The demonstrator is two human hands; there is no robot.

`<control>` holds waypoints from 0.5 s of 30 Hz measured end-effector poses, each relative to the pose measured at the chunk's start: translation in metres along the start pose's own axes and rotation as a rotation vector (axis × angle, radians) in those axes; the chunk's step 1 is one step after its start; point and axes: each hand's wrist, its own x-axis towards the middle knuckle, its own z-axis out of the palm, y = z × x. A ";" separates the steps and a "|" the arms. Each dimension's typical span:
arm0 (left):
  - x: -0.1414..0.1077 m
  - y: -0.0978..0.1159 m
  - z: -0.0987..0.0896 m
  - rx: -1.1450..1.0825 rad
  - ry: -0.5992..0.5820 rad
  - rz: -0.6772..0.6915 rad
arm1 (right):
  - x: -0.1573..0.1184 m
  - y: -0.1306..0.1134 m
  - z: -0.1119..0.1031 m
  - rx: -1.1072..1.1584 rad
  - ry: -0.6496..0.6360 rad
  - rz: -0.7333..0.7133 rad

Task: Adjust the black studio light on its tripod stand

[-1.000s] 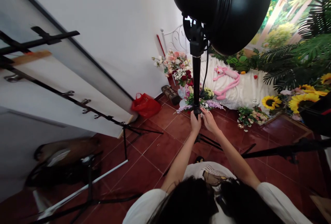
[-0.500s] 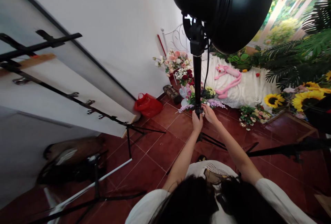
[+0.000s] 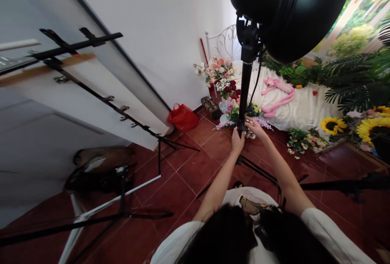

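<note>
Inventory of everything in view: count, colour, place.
lamp: 1, black, top
light stand: 1, black, under lamp
other stands: several, black, both sides
bar: 1, black, left
clips: several, silver, on bar
panel: 1, white, left
carry bag: 1, red, by wall
bundle: 1, brown-black, left
headboard: 1, white, back
cloth: 1, white, right
plush toy: 1, pink, on cloth
flower bunches: several, mixed, around cloth
sunflowers: at least 2, yellow, right
palm leaves: several, green, right
floor tiles: many, red, below
left hand: 1, bare, on light stand
right hand: 1, bare, at light stand
shirt: 1, white, bottom
</note>
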 end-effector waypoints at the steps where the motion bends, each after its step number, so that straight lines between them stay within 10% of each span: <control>1: 0.000 0.000 -0.001 -0.005 -0.006 0.001 | 0.000 -0.001 0.000 0.014 0.005 0.028; 15: 0.001 0.004 -0.004 -0.033 -0.015 -0.026 | 0.000 -0.002 0.010 -0.115 0.133 0.025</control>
